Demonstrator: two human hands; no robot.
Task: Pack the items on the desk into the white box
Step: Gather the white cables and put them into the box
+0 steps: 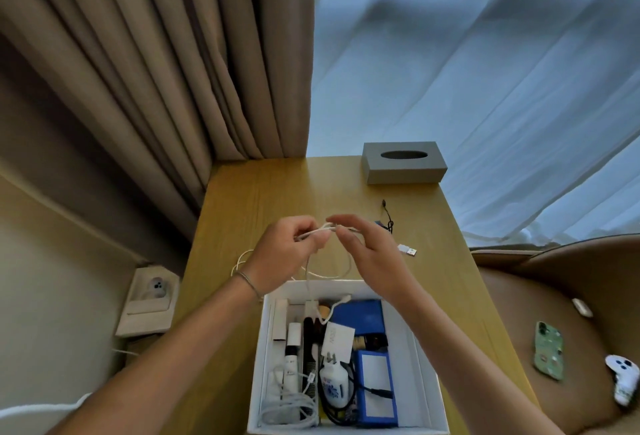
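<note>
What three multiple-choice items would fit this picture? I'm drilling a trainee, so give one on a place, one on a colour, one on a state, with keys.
1. Where is the grey tissue box?
A. at the desk's far edge
B. inside the white box
C. on the seat

2. What colour is the flat case lying at the far right inside the white box?
A. red
B. blue
C. yellow

3. What are the hands doing with the white cable?
A. nothing, it lies untouched
B. both hold it above the desk
C. pressing it into the box

Key: 1 A, it stands by the curtain at the far edge of the desk. 2 B, the case is blue. 3 B, the left hand and the right hand pinch the cable up between them.
</note>
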